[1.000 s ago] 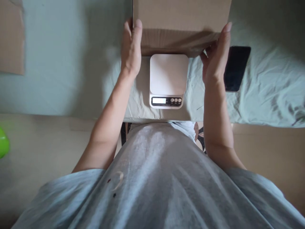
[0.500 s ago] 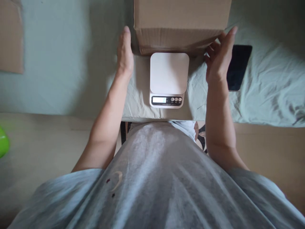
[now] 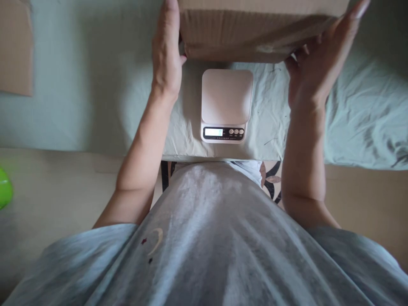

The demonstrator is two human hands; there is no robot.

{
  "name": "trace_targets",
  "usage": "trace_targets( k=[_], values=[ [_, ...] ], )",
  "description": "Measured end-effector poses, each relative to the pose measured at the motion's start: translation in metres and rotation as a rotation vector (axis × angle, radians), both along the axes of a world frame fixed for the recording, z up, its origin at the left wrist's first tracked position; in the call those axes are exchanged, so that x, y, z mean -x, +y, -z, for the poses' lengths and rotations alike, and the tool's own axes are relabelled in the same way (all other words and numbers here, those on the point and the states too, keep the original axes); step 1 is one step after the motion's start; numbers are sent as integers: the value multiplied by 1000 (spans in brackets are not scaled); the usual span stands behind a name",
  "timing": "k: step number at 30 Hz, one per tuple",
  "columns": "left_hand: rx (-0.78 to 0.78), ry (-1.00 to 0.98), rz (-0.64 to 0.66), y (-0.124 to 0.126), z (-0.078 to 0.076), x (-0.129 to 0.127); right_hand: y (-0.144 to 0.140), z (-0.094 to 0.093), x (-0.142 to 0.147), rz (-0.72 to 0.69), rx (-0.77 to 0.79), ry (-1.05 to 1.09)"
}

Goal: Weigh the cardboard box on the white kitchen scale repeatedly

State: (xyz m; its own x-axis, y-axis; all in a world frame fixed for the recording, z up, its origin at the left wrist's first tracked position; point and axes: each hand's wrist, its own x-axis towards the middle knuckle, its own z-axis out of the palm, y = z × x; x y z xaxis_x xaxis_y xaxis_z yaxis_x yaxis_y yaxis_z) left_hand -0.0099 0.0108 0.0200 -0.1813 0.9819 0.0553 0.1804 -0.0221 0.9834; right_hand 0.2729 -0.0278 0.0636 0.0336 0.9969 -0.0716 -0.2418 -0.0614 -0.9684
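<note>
I see the cardboard box (image 3: pixel 255 29) at the top edge of the view, held above the far end of the white kitchen scale (image 3: pixel 226 104) and running out of frame upward, so I can only make out its near face and its underside. My left hand (image 3: pixel 165 55) lies flat against the box's left side, fingers straight and together, palm pressed to the cardboard. My right hand (image 3: pixel 315 63) is on the opposite side, fingers spread and angled up along the lower right corner, with some fingertips tucked under the bottom edge; between the two palms the box is clamped rather than gripped by curled fingers. Whether the box touches the scale I cannot tell; its shadow falls just past the far rim of the weighing plate. The scale sits directly below the box, its lit display (image 3: pixel 213 132) and three small buttons facing me, digits too small to read. It rests on a wrinkled pale green sheet (image 3: pixel 79 85) spread over the surface. A flat brown cardboard piece (image 3: pixel 14 46) lies at the far left, and a bright green object (image 3: pixel 4 187) shows at the left edge, lower down.
</note>
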Motion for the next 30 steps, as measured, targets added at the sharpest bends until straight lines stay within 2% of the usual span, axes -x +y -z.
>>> trace_targets(
  k=[1, 2, 3, 5, 8, 12, 16, 22, 30],
  values=[
    [117, -63, 103, -11, -12, 1, -8, -4, -2, -11, -42, 9],
    [195, -80, 80, -23, -24, 2, -17, -7, -4, -12, -69, 21],
    [193, -98, 61, -37, -33, 4, -27, -10, -4, -12, -79, 33],
    [148, -145, 138, -66, -44, 5, -49, -11, -4, -8, -58, 36],
    [115, -180, 122, -107, -44, 5, -78, -6, 0, 22, -13, -2],
    [96, -203, 86, -140, -30, 2, -100, 4, 2, 103, 26, -45],
    [113, -182, 62, -147, -21, 3, -106, 10, 0, 81, 21, -56],
    [127, -175, 19, -149, -27, 3, -109, 8, 3, 16, -13, -43],
    [137, -247, 31, -157, -19, 3, -112, 15, 3, -12, -15, -18]
  ],
)
